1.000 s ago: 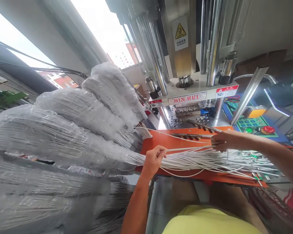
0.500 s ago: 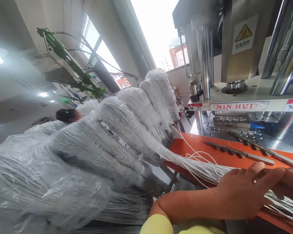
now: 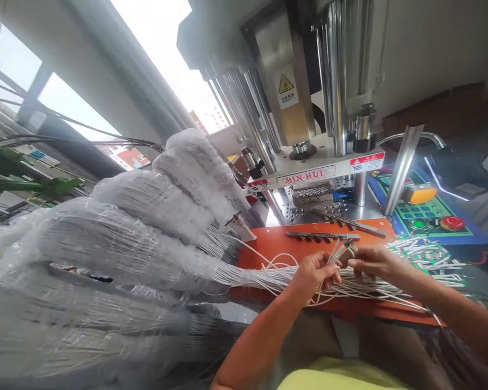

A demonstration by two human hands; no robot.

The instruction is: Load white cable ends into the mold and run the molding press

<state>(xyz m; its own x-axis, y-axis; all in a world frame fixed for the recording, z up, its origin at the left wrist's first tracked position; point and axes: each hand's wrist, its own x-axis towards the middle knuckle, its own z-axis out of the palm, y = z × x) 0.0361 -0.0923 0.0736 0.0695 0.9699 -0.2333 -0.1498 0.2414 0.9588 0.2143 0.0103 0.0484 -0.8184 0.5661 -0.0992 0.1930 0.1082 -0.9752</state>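
A factory workshop — MIN-HUI press (image 3: 296,119), button panel (image 3: 427,213), bagged cable bundles (image 3: 122,244).

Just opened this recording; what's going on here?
A person's left hand pinches a few thin white cables above a flat orange work surface. The right hand is close beside it, fingers near the cable ends; whether it grips them is unclear. Beneath, a long loose bundle of white cables lies across the surface. Beyond lie two slim notched metal bars, before a pale metal press marked MIN-HUI.
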